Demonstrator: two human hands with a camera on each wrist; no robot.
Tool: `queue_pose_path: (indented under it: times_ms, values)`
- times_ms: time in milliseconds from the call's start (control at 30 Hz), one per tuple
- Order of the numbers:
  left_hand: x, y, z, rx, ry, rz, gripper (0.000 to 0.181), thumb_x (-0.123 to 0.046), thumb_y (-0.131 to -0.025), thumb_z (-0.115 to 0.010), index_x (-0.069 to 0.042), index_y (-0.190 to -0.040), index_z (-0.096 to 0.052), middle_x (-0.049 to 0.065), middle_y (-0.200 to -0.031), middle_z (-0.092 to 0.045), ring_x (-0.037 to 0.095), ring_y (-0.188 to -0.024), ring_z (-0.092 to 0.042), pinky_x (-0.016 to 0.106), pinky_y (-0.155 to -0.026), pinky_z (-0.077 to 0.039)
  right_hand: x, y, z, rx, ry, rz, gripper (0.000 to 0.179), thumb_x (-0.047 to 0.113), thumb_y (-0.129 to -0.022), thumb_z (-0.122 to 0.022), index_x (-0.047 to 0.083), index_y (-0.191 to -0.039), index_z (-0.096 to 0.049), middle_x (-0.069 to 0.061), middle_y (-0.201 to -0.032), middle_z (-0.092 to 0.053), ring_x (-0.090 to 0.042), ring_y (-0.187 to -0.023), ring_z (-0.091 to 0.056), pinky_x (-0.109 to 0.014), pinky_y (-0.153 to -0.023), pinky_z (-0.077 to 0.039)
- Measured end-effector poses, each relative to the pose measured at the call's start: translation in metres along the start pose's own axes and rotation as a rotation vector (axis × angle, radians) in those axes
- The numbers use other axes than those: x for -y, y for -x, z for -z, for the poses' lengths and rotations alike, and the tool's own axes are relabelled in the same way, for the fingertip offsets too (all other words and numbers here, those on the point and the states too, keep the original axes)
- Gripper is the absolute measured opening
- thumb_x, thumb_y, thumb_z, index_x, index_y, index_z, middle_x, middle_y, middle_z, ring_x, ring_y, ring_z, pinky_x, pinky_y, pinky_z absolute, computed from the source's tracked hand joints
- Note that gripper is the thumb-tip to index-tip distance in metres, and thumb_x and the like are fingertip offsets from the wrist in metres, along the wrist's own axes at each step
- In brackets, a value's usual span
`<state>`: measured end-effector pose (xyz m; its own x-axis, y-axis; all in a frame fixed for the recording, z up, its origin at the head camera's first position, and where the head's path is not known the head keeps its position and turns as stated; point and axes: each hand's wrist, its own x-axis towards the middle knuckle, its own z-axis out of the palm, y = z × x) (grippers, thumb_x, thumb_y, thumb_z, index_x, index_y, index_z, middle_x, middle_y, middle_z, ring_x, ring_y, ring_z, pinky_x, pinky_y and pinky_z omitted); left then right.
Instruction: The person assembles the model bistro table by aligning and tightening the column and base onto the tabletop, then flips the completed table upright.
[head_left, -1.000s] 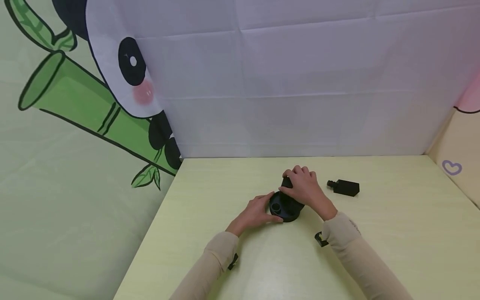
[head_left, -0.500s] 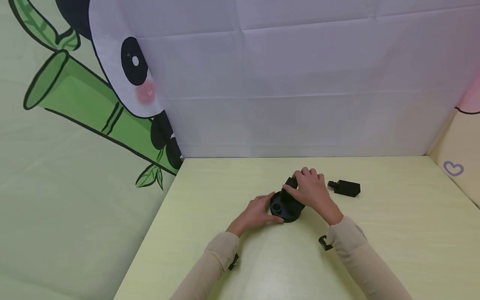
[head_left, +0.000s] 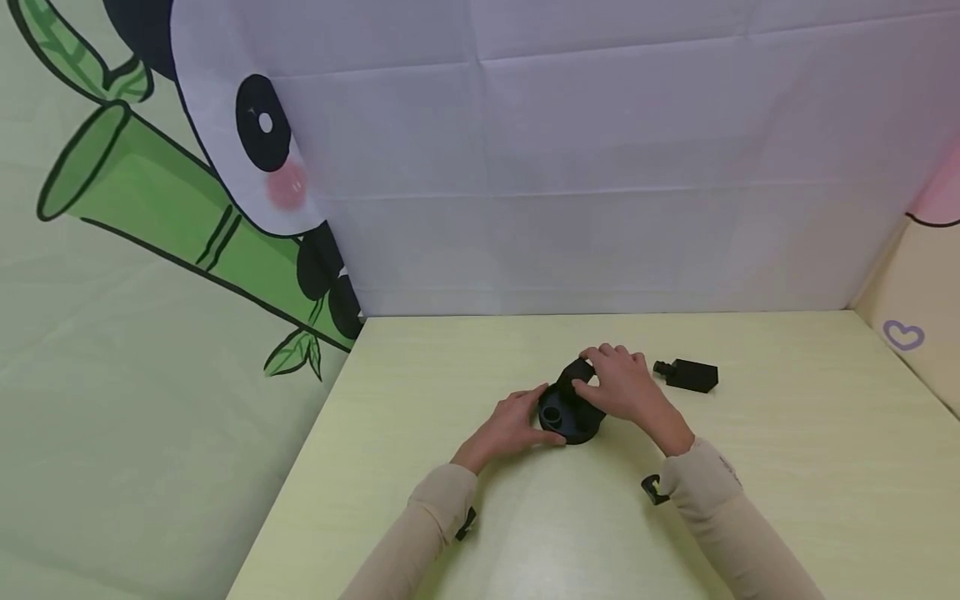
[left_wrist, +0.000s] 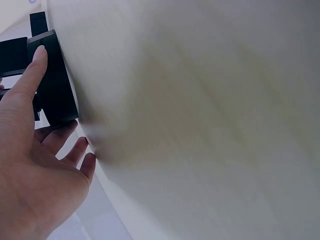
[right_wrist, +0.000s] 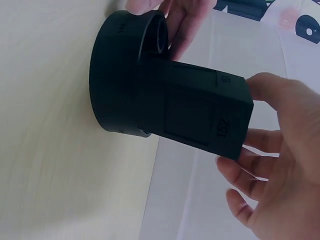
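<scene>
On the table a round black base [head_left: 577, 434] lies with its ring-shaped socket [head_left: 552, 415] facing up. My left hand [head_left: 513, 423] grips its rim from the left, thumb on the near side and fingers round the far side. A black rectangular block [right_wrist: 195, 107], with raised numbers near its end, sticks up from the base. My right hand [head_left: 621, 385] holds this block by its upper end; in the right wrist view the fingertips [right_wrist: 227, 167] are at its edges. How the block's lower end meets the base is hidden. Thumb and base [left_wrist: 59, 85] also show in the left wrist view.
A second black block [head_left: 692, 376] with a narrow stepped neck lies on its side, right of the right hand. Pale table [head_left: 450, 358] surrounds the parts. Behind it hangs a white cloth [head_left: 600, 167], with a printed cartoon panel at the left.
My right hand has shifted a little to the right and towards me, and the block's top has swung with it. The left hand and the base have stayed in place.
</scene>
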<state>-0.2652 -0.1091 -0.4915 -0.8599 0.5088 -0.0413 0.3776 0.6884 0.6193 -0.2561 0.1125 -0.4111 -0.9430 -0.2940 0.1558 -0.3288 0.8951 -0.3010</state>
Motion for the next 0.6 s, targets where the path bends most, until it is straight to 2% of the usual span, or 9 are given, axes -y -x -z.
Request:
queue_pose_path:
  times_ms: [100, 200, 333, 433, 600]
  values:
    - [0.0001, -0.0011, -0.001, -0.004, -0.005, -0.001, 0.097, -0.049, -0.086, -0.084, -0.008, -0.161, -0.037, 0.009, -0.154, -0.051, 0.033, -0.144, -0.041, 0.054, -0.116, -0.033, -0.0002, 0.0002, -0.0003, 0.006, 0.006, -0.003, 0.056, 0.047, -0.098, -0.069, -0.002, -0.126, -0.065, -0.018, -0.116, -0.067, -0.041, -0.107, -0.059, -0.062, -0.094, -0.04]
    - [0.0, -0.0026, -0.002, -0.008, -0.004, -0.003, 0.098, -0.049, -0.085, -0.085, -0.008, -0.161, -0.037, 0.01, -0.154, -0.051, 0.033, -0.144, -0.041, 0.054, -0.116, -0.033, 0.0, 0.0001, 0.0007, 0.01, 0.014, -0.006, 0.064, 0.054, -0.095, -0.07, -0.001, -0.128, -0.064, -0.016, -0.114, -0.068, -0.041, -0.107, -0.059, -0.061, -0.094, -0.04]
    - [-0.0008, -0.0042, -0.0026, -0.011, 0.001, -0.001, 0.098, -0.049, -0.085, -0.085, -0.008, -0.161, -0.037, 0.01, -0.154, -0.051, 0.033, -0.144, -0.041, 0.054, -0.116, -0.034, -0.0022, 0.0003, 0.0031, 0.005, 0.016, 0.043, 0.058, 0.045, -0.096, -0.073, 0.0, -0.132, -0.064, -0.015, -0.107, -0.066, -0.04, -0.104, -0.058, -0.061, -0.091, -0.043]
    - [-0.0013, -0.0059, -0.0024, -0.014, -0.001, 0.001, 0.098, -0.048, -0.085, -0.085, -0.008, -0.161, -0.037, 0.01, -0.154, -0.052, 0.033, -0.144, -0.042, 0.054, -0.115, -0.034, -0.0037, -0.0005, 0.0034, -0.016, 0.016, 0.078, 0.05, 0.039, -0.096, -0.074, 0.0, -0.126, -0.066, -0.012, -0.099, -0.064, -0.038, -0.098, -0.059, -0.059, -0.086, -0.046]
    - [-0.0008, -0.0067, -0.0011, -0.019, 0.001, -0.007, 0.098, -0.047, -0.085, -0.086, -0.007, -0.161, -0.038, 0.01, -0.153, -0.052, 0.033, -0.143, -0.043, 0.054, -0.115, -0.035, -0.0009, -0.0016, 0.0005, -0.039, 0.03, 0.072, 0.055, 0.046, -0.096, -0.072, -0.002, -0.121, -0.065, -0.015, -0.105, -0.066, -0.039, -0.1, -0.06, -0.057, -0.085, -0.046]
